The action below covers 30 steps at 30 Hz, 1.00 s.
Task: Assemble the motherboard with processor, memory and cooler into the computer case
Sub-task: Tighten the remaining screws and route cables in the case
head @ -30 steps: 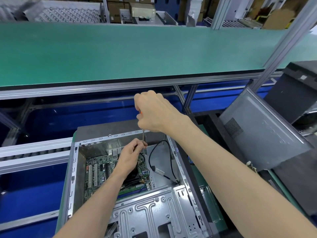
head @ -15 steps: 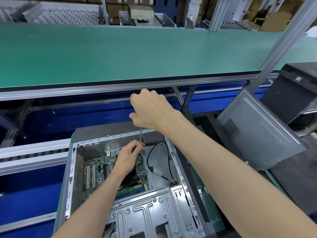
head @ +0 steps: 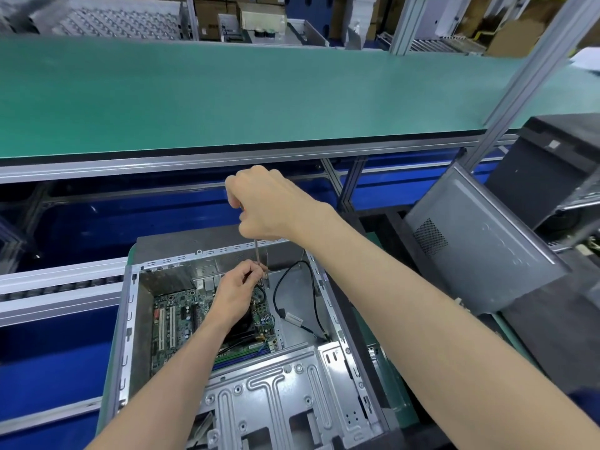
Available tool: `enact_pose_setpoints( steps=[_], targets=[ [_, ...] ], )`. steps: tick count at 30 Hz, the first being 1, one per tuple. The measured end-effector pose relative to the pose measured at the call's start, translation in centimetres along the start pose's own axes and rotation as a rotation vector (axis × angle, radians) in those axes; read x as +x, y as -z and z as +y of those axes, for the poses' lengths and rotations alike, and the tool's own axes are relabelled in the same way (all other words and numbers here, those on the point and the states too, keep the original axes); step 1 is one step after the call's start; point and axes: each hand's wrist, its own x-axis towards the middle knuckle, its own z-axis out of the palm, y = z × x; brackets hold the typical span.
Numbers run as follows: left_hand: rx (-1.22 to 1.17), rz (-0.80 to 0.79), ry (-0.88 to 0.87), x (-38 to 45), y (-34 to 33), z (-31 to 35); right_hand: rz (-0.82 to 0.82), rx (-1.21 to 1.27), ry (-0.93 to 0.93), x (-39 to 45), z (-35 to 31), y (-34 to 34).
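Fastening is judged the step in hand: in the computer case point(head: 130, 319) the motherboard point(head: 175, 323) lies seated. The screwdriver point(head: 258, 258) is gripped by the right hand point(head: 266, 203), its tip pinched by the left hand point(head: 238, 287) at the far right corner. Steady downward turning is called for next.

Bright, even overhead light is filling the frame, casting only soft shadows inside the computer case point(head: 207, 261). Wide-angle distortion is bending the green bench point(head: 227, 102) edge, and the shelves point(head: 107, 21) at upper left are blurring.
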Motion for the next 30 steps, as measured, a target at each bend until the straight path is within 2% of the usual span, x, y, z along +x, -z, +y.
enact_pose_setpoints(
  steps=[5,10,16,21,26,30],
  targets=[
    [0.097,0.013,-0.014,-0.2,0.0,0.4,0.206,-0.199,-0.118,-0.6,0.2,-1.4],
    [0.074,0.024,-0.015,-0.1,-0.2,0.5,0.022,0.006,-0.062,-1.0,1.2,-0.2],
    [0.098,0.006,-0.017,-0.1,-0.1,0.4,0.148,-0.155,-0.104,-0.7,0.5,-1.0],
    [0.092,0.019,-0.016,-0.1,-0.2,0.6,0.013,0.051,-0.076,-0.4,0.7,-0.2],
    [0.082,0.014,-0.010,-0.2,-0.3,0.7,0.168,-0.120,-0.170,-0.7,1.4,-1.0],
    [0.077,0.024,-0.008,-0.1,-0.3,0.6,-0.003,0.043,-0.079,-0.5,1.6,0.0]
  ],
)
